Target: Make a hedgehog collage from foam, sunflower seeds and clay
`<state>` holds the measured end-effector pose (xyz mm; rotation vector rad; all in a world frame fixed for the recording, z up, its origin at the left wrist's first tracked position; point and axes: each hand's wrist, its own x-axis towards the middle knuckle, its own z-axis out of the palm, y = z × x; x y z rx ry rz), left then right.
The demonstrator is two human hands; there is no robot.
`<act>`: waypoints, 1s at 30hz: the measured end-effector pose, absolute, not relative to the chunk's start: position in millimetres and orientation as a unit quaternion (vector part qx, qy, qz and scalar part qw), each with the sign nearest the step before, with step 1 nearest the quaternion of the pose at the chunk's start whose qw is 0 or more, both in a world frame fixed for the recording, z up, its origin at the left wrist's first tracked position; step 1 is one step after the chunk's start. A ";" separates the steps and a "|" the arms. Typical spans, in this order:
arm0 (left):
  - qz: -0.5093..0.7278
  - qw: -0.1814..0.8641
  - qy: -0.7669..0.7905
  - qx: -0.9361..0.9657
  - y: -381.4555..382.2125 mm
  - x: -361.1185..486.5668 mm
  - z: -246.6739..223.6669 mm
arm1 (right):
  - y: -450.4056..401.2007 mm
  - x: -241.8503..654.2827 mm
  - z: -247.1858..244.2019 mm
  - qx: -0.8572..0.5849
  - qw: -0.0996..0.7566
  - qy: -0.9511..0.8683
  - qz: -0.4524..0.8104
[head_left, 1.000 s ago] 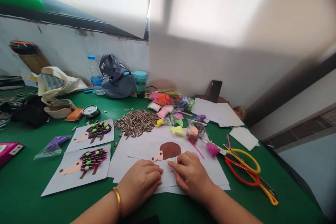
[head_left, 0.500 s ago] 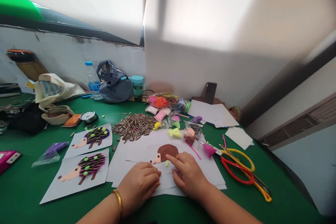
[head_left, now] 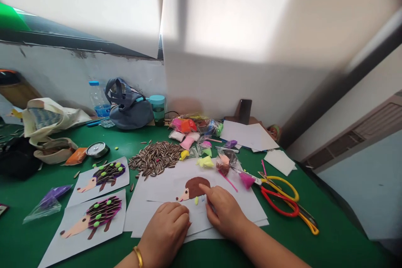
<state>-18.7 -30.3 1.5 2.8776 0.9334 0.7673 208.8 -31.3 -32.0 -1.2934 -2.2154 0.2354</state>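
Observation:
On a white sheet (head_left: 163, 209) lies a small hedgehog figure with a brown clay body (head_left: 195, 186) and a pale pink clay face (head_left: 185, 194). My right hand (head_left: 224, 209) points its outstretched index finger onto the right side of the brown body; the thumb stands apart and the other fingers are bent. My left hand (head_left: 166, 230), with a gold bangle at its wrist, rests on the paper below the figure, fingers lying together on the sheet. A small yellow-green clay piece (head_left: 196, 201) sits just under the body. Neither hand grasps anything.
Two hedgehog pictures (head_left: 103, 213) lie at left. Sunflower seeds (head_left: 157, 157) are heaped behind the paper, beside bagged coloured clay (head_left: 185, 125). Red and yellow scissors (head_left: 279, 201) lie at right. A blue bag (head_left: 130, 111), bottle (head_left: 100, 106) and phone (head_left: 245, 111) stand along the wall.
The camera view has shifted slightly, moving the scene left in the picture. The right index finger has slid toward the body's right edge. My left hand stays on the paper.

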 end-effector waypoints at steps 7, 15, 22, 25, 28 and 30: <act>0.214 -0.009 0.304 0.928 -30.5 -3.8 5.6 | -30.7 207.3 -31.6 -0.487 0.287 -0.821 0.078; 0.238 -0.015 0.309 0.921 -27.4 -5.9 -9.8 | -31.6 209.1 -28.7 -0.497 0.300 -0.812 0.066; 0.210 -0.014 0.298 0.931 -30.0 -4.1 -9.2 | -45.7 201.7 -19.2 -0.522 0.293 -0.798 0.072; 0.206 -0.012 0.310 0.928 -30.3 -2.3 -8.3 | -49.8 197.4 -18.0 -0.523 0.285 -0.801 0.063; 0.213 -0.004 0.320 0.923 -29.9 -0.5 -7.0 | -49.7 194.9 -20.0 -0.519 0.279 -0.806 0.054; 0.218 0.004 0.322 0.921 -29.5 0.5 -6.5 | -48.8 193.8 -21.6 -0.521 0.271 -0.808 0.050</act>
